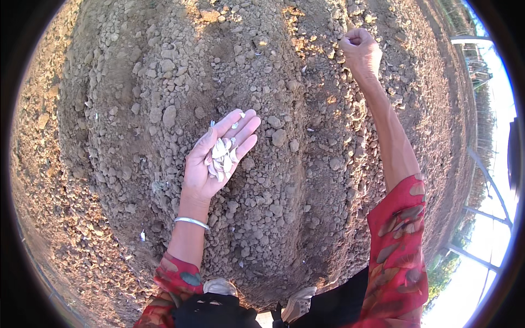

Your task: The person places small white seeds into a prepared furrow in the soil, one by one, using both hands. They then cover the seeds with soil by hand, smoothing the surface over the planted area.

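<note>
My left hand (199, 174) is held palm up over the soil, fingers extended. In its palm lies a small heap of pale garlic cloves (221, 158), with bits of papery skin on the fingers. Farther out to the right, my right hand (363, 55) is at the soil, thumb and fingers curled together. Its fingertips are near the ground by a furrow (320, 164), and whether they pinch a clove cannot be made out.
Cloddy tilled soil (135, 123) runs in ridges and furrows, with larger clods (279, 137) and scattered white flakes (142, 235). My shoes (299, 303) stand at the near edge. A metal frame (490, 180) rises at the far right.
</note>
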`<state>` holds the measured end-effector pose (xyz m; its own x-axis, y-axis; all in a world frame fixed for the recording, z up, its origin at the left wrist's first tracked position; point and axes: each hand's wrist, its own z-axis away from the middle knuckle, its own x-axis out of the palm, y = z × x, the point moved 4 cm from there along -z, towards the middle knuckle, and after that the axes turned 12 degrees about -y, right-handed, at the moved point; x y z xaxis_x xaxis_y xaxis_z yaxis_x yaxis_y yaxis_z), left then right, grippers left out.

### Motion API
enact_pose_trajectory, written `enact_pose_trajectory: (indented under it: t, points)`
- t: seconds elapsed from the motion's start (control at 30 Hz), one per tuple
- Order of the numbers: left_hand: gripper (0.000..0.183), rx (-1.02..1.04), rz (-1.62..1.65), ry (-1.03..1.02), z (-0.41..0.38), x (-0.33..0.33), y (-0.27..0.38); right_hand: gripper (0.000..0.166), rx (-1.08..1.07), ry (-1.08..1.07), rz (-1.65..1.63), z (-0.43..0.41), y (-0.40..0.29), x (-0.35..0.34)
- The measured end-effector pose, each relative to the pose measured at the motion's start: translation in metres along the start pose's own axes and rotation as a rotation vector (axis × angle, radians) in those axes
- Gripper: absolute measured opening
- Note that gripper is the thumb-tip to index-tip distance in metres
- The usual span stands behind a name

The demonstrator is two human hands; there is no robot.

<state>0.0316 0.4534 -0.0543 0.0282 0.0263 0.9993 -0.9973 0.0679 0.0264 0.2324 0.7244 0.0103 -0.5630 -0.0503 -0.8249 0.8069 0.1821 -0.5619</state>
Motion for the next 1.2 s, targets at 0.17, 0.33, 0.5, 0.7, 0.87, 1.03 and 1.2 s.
enact_pose_trajectory:
  t: [0.17, 0.33, 0.5, 0.7, 0.87, 1.03, 1.2]
  points:
    - [0.053, -0.009, 0.03, -0.027, 0.002, -0.004, 0.001, 0.016, 0.198, 0.045, 0.282, -0.064, 0.072, -0.009]
    - [0.056, -0.013, 0.047, -0.04, 0.005, -0.007, 0.004, 0.02, 0.107, -0.021, 0.412, -0.089, 0.088, 0.022]
    - [0.058, -0.048, -0.009, -0.058, 0.001, -0.007, 0.001, 0.026, 0.007, -0.193, 0.718, -0.118, 0.117, 0.019]
    - [0.063, -0.027, 0.056, -0.06, 0.002, -0.005, 0.005, 0.031, 0.02, -0.171, 0.423, -0.06, 0.074, 0.008]
    - [0.067, -0.004, 0.044, -0.058, 0.004, -0.008, 0.007, 0.014, -0.528, -0.127, 0.184, 0.084, -0.058, 0.03]
    - [0.064, -0.073, 0.081, -0.154, 0.005, -0.016, 0.006, 0.027, -0.672, -0.728, -0.283, 0.182, -0.134, 0.063]
    - [0.055, -0.089, 0.112, -0.166, 0.006, -0.013, 0.006, 0.02, -0.744, -0.776, -0.047, 0.178, -0.139, 0.081]
